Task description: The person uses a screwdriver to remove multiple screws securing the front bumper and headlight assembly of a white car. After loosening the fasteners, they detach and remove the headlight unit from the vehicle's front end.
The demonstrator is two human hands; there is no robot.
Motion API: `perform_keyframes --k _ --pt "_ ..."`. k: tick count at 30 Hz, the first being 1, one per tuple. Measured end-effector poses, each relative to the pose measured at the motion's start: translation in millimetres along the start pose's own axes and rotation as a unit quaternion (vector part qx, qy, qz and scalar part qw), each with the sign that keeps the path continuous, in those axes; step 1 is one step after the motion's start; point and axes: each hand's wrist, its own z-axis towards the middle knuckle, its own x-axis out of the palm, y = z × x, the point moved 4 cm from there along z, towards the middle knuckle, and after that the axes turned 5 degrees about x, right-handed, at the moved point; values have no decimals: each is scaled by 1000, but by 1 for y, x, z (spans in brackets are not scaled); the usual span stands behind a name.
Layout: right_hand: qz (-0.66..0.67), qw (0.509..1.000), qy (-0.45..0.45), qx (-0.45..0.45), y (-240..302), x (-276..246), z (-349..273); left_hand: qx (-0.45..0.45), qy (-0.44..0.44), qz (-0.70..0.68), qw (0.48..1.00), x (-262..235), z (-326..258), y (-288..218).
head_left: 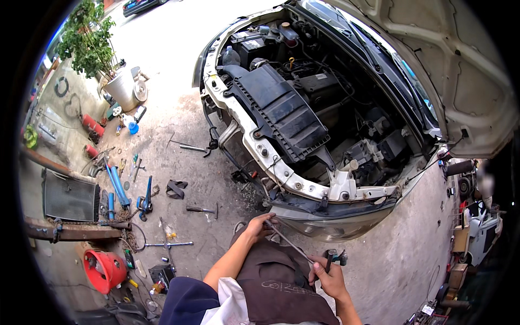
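Two bare hands of ours share one slim metal rod [290,242], which slants across the front of our brown apron [271,271], just below the clouded headlight [336,225] of a car with its hood [455,59] raised. Our left hand [259,227] has its fingers closed on the rod's upper end, near the headlight's left corner; our right hand [329,279] grips the lower end, thumb laid along it. Just beyond that thumb sits a small dark and teal piece [340,257], and we cannot tell whether the right hand holds it as well. Ahead of us, a ribbed black plastic housing [281,111] lies across the open engine bay, behind the pale front crossmember [276,170]. On the concrete to our left we have a hammer [203,209], a cross-shaped wheel wrench [169,245] and a red bucket [115,279], with a radiator [70,196] leaning farther out.
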Motion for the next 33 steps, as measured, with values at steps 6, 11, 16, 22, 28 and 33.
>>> perform_keyframes --k 6,11,16,22,28,33 --pt "-24 999 -32 -16 6 11 -2 1 22 10 1000 -5 1 -6" --pt "25 996 -80 -13 -3 13 0 -18 32 35 999 0 -1 -13" --pt "71 987 -140 -44 15 4 7 -28 53 38 997 -7 5 -20" --pt "95 976 -180 -80 30 -4 16 -21 32 33 999 -18 1 -34" --pt "52 975 -203 -76 40 -3 20 -20 22 -3 1000 -33 9 -37" --pt "66 976 -199 -65 41 0 21 -25 27 -2 999 -34 17 -32"
